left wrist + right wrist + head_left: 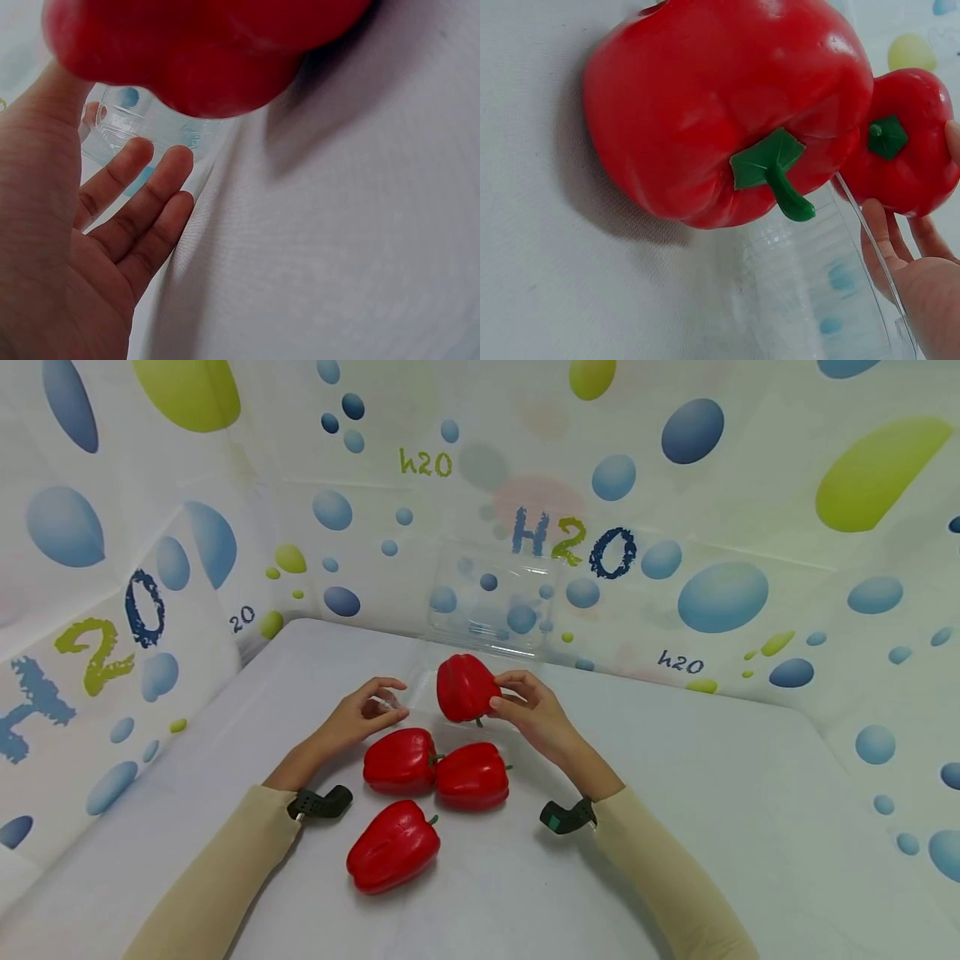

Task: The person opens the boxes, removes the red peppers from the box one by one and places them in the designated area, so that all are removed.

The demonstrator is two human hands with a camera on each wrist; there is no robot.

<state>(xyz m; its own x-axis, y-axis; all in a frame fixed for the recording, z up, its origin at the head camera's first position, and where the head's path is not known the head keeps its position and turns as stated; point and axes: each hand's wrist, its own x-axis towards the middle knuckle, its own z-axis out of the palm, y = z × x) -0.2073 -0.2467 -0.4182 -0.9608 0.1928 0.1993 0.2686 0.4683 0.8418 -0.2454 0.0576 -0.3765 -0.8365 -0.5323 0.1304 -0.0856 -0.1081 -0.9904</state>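
Note:
My right hand (531,706) grips a red bell pepper (465,687) by its right side, over a clear plastic container (417,681) with a raised lid. In the right wrist view, fingers (877,232) show under that pepper near the container's edge. My left hand (358,717) is at the container's left side, thumb and fingers curved around its corner; the left wrist view hides the thumb behind a pepper. Just in front of the container, two red bell peppers lie side by side, a left one (399,762) and a right one (472,777). Another red pepper (393,847) lies nearer me.
A white cloth (675,827) covers the table. The clear lid (487,602) leans back by the patterned backdrop (795,610), which rises behind and on both sides. Dark wrist devices (322,802) sit below both hands.

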